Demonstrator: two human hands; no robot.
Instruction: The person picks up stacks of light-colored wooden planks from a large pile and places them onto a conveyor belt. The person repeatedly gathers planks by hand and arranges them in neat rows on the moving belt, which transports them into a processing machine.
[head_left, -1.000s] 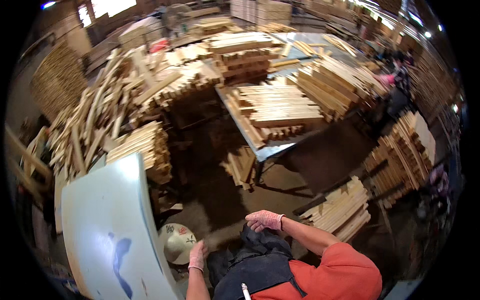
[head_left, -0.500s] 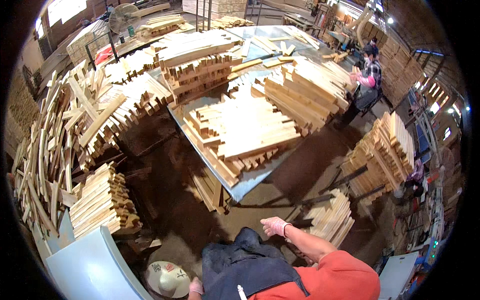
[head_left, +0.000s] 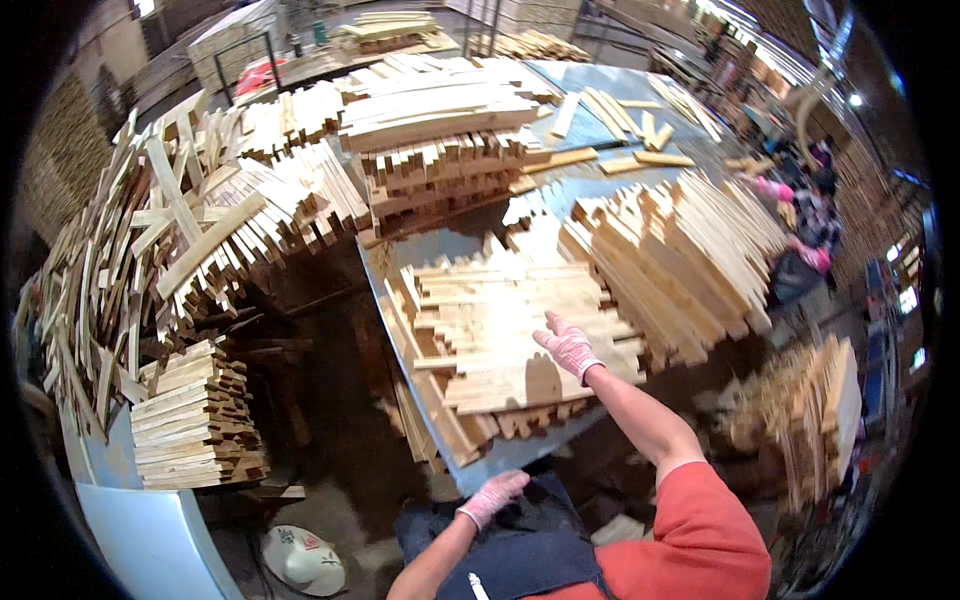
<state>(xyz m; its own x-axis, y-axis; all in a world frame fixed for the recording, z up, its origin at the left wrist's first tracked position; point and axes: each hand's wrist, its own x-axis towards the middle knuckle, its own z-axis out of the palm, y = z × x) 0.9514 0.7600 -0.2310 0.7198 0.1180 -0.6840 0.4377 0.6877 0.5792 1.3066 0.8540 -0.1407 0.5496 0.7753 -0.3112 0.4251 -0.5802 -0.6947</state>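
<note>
Slats [head_left: 490, 335] lay stacked at twelve o'clock, ungripped; right hand [head_left: 568, 350] above, fingers apart; left hand [head_left: 495, 498]: couldn't tell.

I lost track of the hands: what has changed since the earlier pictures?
The right hand has reached forward, fingers spread, over the stack of wooden strips on the blue table. The left hand has come up and rightward, toward the table's near corner. Nothing was visibly grasped or released. The stack looks unchanged.
</note>
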